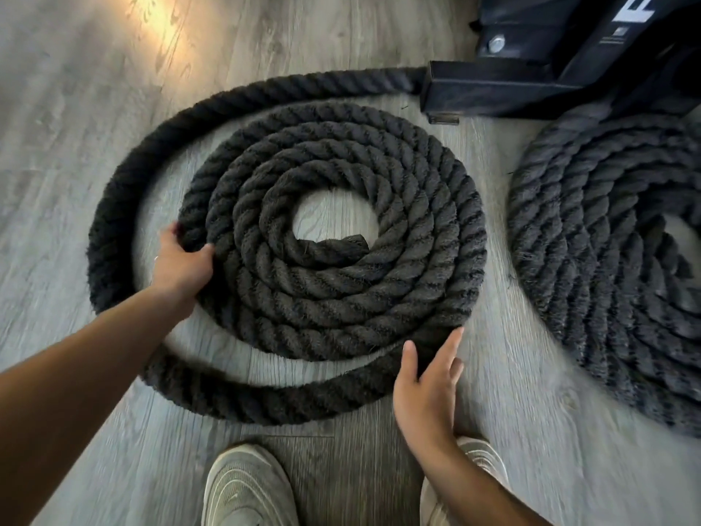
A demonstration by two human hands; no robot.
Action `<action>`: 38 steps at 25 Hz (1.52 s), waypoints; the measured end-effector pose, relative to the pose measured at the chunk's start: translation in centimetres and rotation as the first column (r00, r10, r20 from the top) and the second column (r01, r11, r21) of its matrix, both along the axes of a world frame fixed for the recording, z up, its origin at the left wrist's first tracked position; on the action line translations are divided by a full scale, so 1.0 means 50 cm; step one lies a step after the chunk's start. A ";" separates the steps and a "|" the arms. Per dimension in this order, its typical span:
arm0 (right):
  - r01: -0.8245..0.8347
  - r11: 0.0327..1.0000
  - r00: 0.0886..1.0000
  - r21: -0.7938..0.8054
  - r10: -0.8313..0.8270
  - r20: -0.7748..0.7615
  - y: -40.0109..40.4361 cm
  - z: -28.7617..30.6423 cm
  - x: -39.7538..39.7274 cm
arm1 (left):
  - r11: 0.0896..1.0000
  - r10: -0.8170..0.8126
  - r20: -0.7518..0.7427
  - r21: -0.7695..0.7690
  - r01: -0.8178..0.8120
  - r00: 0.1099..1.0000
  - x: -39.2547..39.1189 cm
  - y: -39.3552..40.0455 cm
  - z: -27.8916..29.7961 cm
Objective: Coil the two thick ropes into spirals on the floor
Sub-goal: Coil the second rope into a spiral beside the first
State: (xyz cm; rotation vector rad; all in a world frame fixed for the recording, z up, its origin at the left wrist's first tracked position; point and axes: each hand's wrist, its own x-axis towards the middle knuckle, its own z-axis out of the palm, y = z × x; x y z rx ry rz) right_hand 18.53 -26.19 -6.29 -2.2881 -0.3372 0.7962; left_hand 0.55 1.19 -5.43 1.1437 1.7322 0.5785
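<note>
Two thick ropes on the wood floor (95, 89): near rope (333, 267) spiralled before me, its outer loop slack; second rope (607, 260) coiled to my right. Heavy, coarse, stiff, I judge; best gripped round the loose loop. Left hand (182, 263) clasps the spiral's edge; right hand (428, 389) spread flat against the loop. Black metal frame (531, 81) crowds the far end; shoes (246, 484) below

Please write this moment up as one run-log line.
left hand: gripping left edge of centre rope spiral | right hand: open, at loose outer turn | right rope spiral: already coiled | step: closing last turn
</note>
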 end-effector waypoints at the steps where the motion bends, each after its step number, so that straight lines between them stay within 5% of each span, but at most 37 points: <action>1: -0.003 1.000 1.000 0.000 0.003 -0.007 0.008 -0.001 0.006 | 1.000 -0.013 -0.019 -0.005 0.013 1.000 -0.002 -0.001 0.001; 6: -0.020 1.000 1.000 -0.002 0.020 0.010 0.052 0.007 0.096 | 0.999 -0.014 -0.143 -0.037 0.009 0.990 0.003 -0.062 0.014; 9: 0.007 1.000 0.998 0.001 -0.007 0.056 0.103 0.000 0.200 | 0.970 -0.151 -0.273 -0.228 0.088 0.950 0.019 -0.130 0.031; 12: 0.149 0.988 0.985 0.037 -0.152 0.084 0.156 -0.005 0.297 | 0.882 -0.337 -0.191 -0.407 0.238 0.922 0.016 -0.168 0.046; 14: 0.160 0.987 0.985 -0.008 -0.159 0.069 0.159 -0.010 0.299 | 0.794 -0.590 -0.395 -0.439 0.419 0.704 0.011 -0.164 0.062; 16: 0.122 0.991 0.990 -0.051 -0.118 0.073 0.134 -0.012 0.246 | 0.755 -0.597 -0.700 -0.324 0.570 0.393 0.016 -0.141 0.067; 17: 0.114 0.993 0.991 -0.044 -0.110 0.081 0.112 -0.013 0.205 | 0.725 -0.555 -0.757 -0.238 0.646 0.345 0.026 -0.124 0.069; 20: 0.063 0.998 0.996 -0.016 -0.062 0.056 0.042 0.002 0.067 | 0.440 -0.575 -0.785 -0.061 0.896 0.230 0.078 -0.067 0.064; 22: 0.030 0.999 0.999 -0.013 -0.030 -0.022 0.019 0.018 0.001 | 0.202 -0.632 -0.775 -0.139 0.969 0.021 0.118 -0.025 0.041; 24: 0.023 1.000 0.998 0.006 -0.023 -0.057 0.016 0.019 -0.015 | 0.088 -0.647 -0.750 -0.256 0.963 -0.140 0.147 0.000 0.019; 27: 0.043 0.999 0.996 -0.008 -0.044 -0.074 0.033 0.008 0.018 | 0.064 -0.585 -0.790 -0.269 0.961 -0.183 0.163 0.001 0.004; 32: 0.040 0.999 0.995 -0.014 -0.041 -0.092 0.049 0.018 0.105 | 0.166 -0.499 -0.862 -0.194 0.967 -0.088 0.197 -0.045 -0.004; 38: -0.003 0.997 1.000 -0.078 0.002 -0.019 0.027 0.012 0.231 | 0.116 -0.431 -0.888 -0.231 0.966 -0.160 0.290 -0.102 -0.010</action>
